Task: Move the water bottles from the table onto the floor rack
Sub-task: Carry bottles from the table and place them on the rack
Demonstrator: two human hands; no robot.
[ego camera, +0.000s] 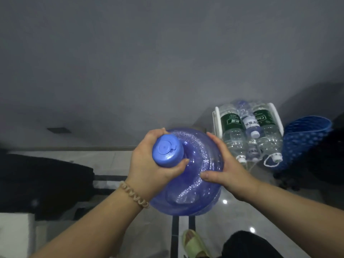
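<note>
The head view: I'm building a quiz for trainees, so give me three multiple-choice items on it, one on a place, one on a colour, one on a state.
1. Where is the white rack with the small bottles, seen from the big jug?
A. to its right, on the floor
B. to its left, on a table
C. on top of it

2. What colour is the big jug's cap?
A. white
B. blue
C. green

3. How is the big jug held?
A. by the right hand alone
B. by no hand
C. by both hands

Answers:
1. A: the white rack stands on the floor right of the big jug.
2. B: the cap is blue like the jug's body.
3. C: the left hand has its grip around the neck under the cap, and the right hand presses on the jug's shoulder.
</note>
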